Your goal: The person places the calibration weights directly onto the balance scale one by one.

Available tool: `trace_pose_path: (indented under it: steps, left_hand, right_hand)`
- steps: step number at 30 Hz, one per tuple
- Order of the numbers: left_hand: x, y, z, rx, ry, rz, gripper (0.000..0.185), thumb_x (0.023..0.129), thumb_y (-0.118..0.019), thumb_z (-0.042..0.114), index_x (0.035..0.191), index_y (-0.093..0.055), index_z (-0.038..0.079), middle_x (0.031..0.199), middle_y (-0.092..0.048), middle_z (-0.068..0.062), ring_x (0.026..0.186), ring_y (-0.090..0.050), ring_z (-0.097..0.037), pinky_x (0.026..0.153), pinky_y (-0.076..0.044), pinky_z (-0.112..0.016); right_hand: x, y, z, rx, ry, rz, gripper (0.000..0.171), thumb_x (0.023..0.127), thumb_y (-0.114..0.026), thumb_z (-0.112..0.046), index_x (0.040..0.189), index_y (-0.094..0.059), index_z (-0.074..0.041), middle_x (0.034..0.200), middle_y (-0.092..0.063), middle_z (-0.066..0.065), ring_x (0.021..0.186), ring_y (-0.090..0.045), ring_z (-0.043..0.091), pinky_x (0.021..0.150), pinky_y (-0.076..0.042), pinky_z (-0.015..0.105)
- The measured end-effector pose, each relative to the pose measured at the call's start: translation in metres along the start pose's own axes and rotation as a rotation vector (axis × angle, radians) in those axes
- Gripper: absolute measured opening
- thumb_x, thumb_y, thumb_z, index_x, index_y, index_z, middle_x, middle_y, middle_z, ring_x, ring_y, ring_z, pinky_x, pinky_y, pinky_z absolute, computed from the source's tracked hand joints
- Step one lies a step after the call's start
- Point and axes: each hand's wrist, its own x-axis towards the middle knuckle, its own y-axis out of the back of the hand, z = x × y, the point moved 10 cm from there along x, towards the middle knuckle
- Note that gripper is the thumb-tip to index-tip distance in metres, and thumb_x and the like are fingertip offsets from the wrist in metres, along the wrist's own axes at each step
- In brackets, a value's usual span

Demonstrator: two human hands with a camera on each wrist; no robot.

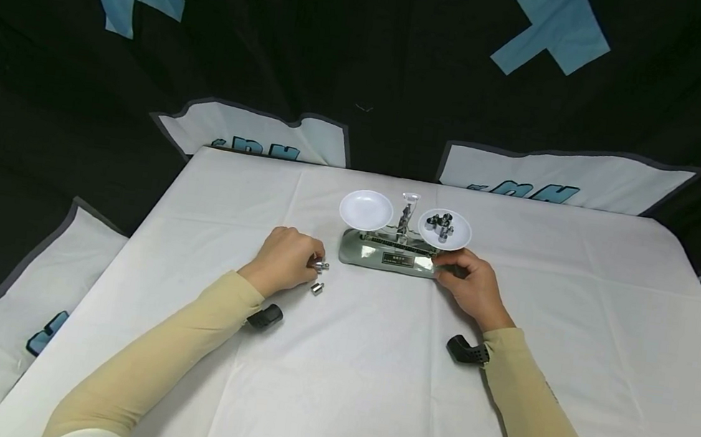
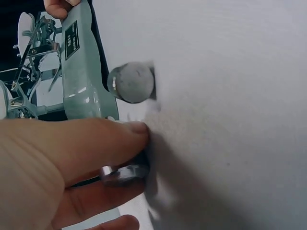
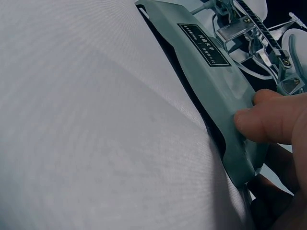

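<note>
A green two-pan balance scale (image 1: 360,250) stands on the table, a dark label on its front. Its left pan (image 1: 366,210) is bare, while several small metal weights (image 1: 441,224) sit in the right pan (image 1: 462,236). To the left of the scale, my left hand (image 1: 286,258) pinches a shiny metal weight (image 2: 125,174) between thumb and fingers, low over the cloth. A second weight (image 1: 316,288) lies on its side on the table close by that hand. My right hand (image 1: 468,284) grips the right end of the scale's base, thumb on the front face (image 3: 244,120).
A white cloth (image 1: 332,375) covers the table, with light creases. Behind it hangs a black curtain (image 1: 319,42) with blue tape on it. A black wrist device (image 1: 266,317) sits below the left hand and another (image 1: 467,350) below the right.
</note>
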Motion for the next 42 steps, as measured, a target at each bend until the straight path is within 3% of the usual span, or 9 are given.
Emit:
trace_pose_path:
  steps: [7,13,17,27,34,42]
  left_hand:
    - [0.0,0.0,0.003,0.009,-0.028,-0.011,0.008,0.077,-0.077,0.005,0.08,-0.077,0.012,0.064,-0.064,0.003,0.065,-0.05,-0.018,0.081,-0.051,-0.046]
    - [-0.004,-0.005,-0.009,-0.084,0.014,0.01,0.019,0.08,-0.078,0.011,0.098,-0.08,0.008,0.08,-0.074,-0.001,0.071,-0.056,-0.019,0.079,-0.051,-0.044]
    - [-0.01,-0.007,-0.02,-0.198,0.071,0.047,0.024,0.08,-0.079,0.015,0.103,-0.079,0.007,0.087,-0.075,-0.002,0.079,-0.06,-0.021,0.082,-0.05,-0.044]
    - [-0.024,-0.02,-0.041,-0.62,0.217,0.141,0.029,0.083,-0.08,0.014,0.11,-0.076,0.005,0.098,-0.078,-0.009,0.1,-0.071,-0.026,0.099,-0.052,-0.046]
    - [-0.026,-0.018,-0.048,-0.774,0.285,0.21,0.029,0.082,-0.082,0.011,0.11,-0.077,0.005,0.102,-0.078,-0.011,0.098,-0.072,-0.026,0.093,-0.054,-0.041]
    - [-0.024,-0.012,-0.051,-0.907,0.363,0.21,0.035,0.084,-0.081,0.011,0.118,-0.074,0.004,0.113,-0.076,-0.016,0.108,-0.072,-0.031,0.089,-0.055,-0.033]
  right_hand:
    - [0.0,0.001,-0.001,-0.006,-0.002,0.002,0.019,0.083,-0.07,0.008,0.101,-0.075,0.004,0.117,-0.071,0.022,0.12,-0.063,0.036,0.111,-0.047,0.049]
    - [0.001,0.0,0.0,-0.011,0.003,0.007,0.018,0.083,-0.07,0.008,0.1,-0.075,0.004,0.116,-0.071,0.022,0.119,-0.063,0.037,0.11,-0.047,0.048]
    - [0.001,0.0,0.0,-0.022,0.005,0.01,0.018,0.083,-0.07,0.008,0.1,-0.075,0.004,0.116,-0.07,0.022,0.119,-0.063,0.037,0.109,-0.049,0.048]
    - [0.0,-0.002,0.0,-0.013,-0.011,-0.005,0.017,0.084,-0.071,0.006,0.101,-0.074,0.005,0.118,-0.07,0.021,0.122,-0.063,0.037,0.11,-0.047,0.048]
    - [0.0,-0.001,0.0,-0.028,-0.016,-0.004,0.018,0.084,-0.071,0.005,0.101,-0.075,0.003,0.117,-0.071,0.019,0.12,-0.063,0.033,0.107,-0.048,0.038]
    - [0.0,-0.001,0.001,-0.023,-0.015,-0.002,0.018,0.084,-0.071,0.006,0.101,-0.074,0.004,0.118,-0.071,0.02,0.121,-0.063,0.033,0.108,-0.048,0.043]
